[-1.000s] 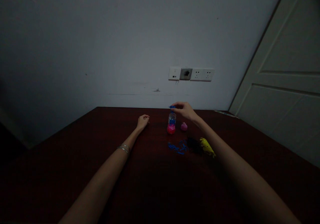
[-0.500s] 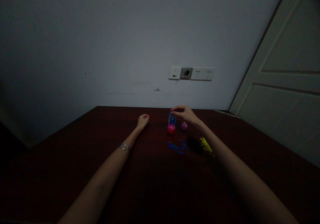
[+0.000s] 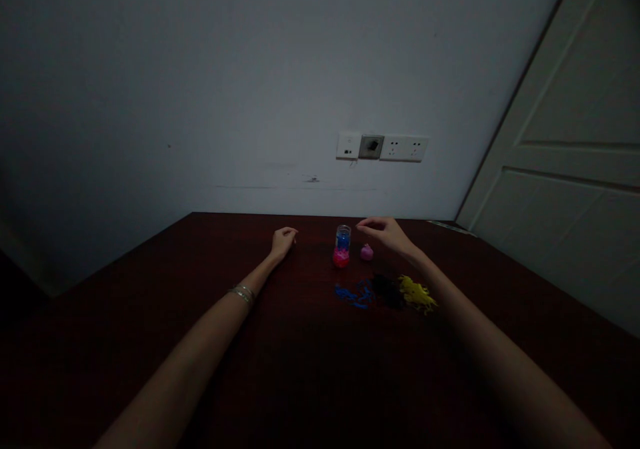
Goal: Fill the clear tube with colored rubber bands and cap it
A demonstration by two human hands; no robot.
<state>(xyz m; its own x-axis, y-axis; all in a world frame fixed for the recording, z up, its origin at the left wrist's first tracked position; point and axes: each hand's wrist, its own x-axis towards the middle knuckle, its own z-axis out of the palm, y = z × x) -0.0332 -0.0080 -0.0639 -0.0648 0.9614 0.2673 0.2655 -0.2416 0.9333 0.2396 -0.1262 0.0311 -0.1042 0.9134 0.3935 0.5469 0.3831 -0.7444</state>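
A clear open-topped jar stands upright on the dark table, with red, pink and blue pieces layered inside. My right hand is in the air just right of the jar's mouth, apart from it, its thumb and fingers pinched; anything between the tips is too small to make out. Below that hand sits a small pink round object. My left hand rests on the table left of the jar with its fingers curled in. Nearer lie blue pieces, a black pile and a yellow pile.
The dark red table meets a pale wall at its far edge. Sockets are set in the wall above the jar. A panelled door stands at the right.
My right hand has moved right, away from the mouth of the jar. The jar's rim and more of the yellow pile now show. My left hand has barely moved.
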